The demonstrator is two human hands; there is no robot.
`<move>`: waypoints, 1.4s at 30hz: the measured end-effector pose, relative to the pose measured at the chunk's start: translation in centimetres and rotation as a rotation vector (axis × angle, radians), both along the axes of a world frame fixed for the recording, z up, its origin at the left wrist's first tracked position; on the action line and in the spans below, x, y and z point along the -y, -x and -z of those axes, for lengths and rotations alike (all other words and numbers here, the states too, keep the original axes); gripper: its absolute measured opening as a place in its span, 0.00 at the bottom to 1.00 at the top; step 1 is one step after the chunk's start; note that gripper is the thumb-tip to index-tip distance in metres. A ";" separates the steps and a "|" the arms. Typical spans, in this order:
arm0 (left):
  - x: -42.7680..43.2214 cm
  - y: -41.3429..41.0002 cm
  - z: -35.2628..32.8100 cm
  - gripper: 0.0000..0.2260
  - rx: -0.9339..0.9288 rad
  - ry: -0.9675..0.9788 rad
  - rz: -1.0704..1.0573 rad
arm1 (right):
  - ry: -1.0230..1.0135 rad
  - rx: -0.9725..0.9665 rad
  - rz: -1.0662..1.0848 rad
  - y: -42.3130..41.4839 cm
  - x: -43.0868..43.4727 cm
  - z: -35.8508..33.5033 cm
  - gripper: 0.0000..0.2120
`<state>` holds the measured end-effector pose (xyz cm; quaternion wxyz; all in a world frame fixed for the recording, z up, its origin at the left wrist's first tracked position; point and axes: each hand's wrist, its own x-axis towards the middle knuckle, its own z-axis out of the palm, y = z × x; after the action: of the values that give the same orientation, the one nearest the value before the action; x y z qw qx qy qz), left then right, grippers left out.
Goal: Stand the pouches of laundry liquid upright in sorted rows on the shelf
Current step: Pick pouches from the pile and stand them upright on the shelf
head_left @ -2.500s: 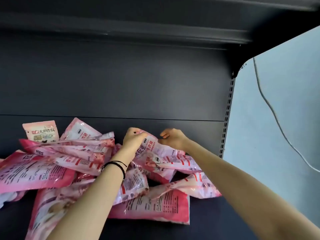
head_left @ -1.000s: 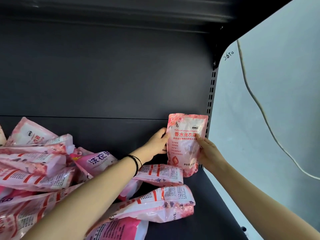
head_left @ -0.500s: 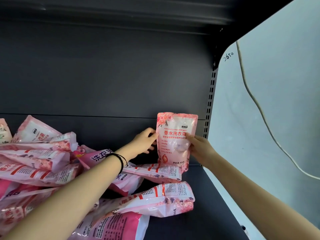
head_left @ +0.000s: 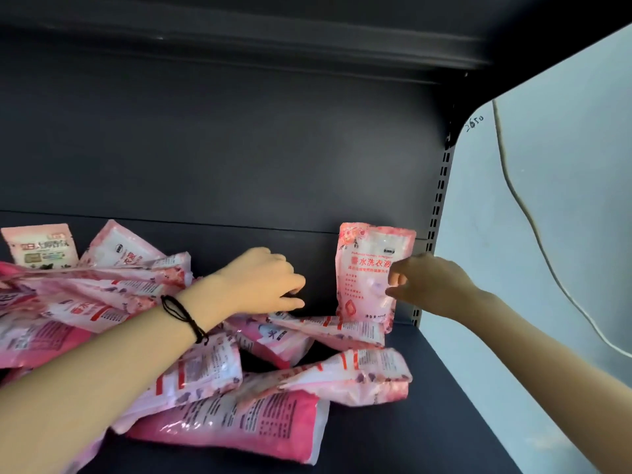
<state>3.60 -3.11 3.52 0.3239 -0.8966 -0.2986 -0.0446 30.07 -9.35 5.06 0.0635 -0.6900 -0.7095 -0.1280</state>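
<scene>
One pink pouch of laundry liquid (head_left: 367,278) stands upright at the back right of the dark shelf (head_left: 427,422), label facing me. My right hand (head_left: 427,285) is at its right edge, with curled fingers and thumb pinching it. My left hand (head_left: 266,282), with a black band on the wrist, hovers left of that pouch over the heap, fingers stretched out and holding nothing. Several pink pouches (head_left: 212,388) lie flat and overlapping across the left and middle of the shelf. One lying pouch (head_left: 328,328) hides the upright pouch's base.
A paler pouch with a different label (head_left: 41,248) leans on the back panel at far left. The perforated shelf upright (head_left: 436,213) borders the right end. Beyond it is a pale wall with a hanging cable (head_left: 533,217). Another shelf board (head_left: 239,32) runs overhead.
The upright pouch has gone back and down to the shelf's back right corner. My left hand has let go of it and drawn away to the left. My right hand stays at its edge.
</scene>
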 end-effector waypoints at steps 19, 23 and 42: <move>3.1 5.4 3.6 0.15 0.300 0.203 -0.106 | 0.092 0.217 -0.115 13.2 -1.9 5.1 0.16; 2.7 5.3 4.3 0.16 0.358 0.244 -0.136 | 0.018 0.247 -0.064 13.4 -1.9 5.5 0.11; -0.2 -2.4 4.3 0.32 1.706 1.069 -0.193 | -0.450 -0.899 0.035 2.9 -0.9 4.7 0.10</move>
<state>6.01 -2.88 -0.76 -0.4397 -0.5651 -0.4824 -0.5046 27.19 -8.40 0.34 0.5079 -0.6581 -0.5550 0.0311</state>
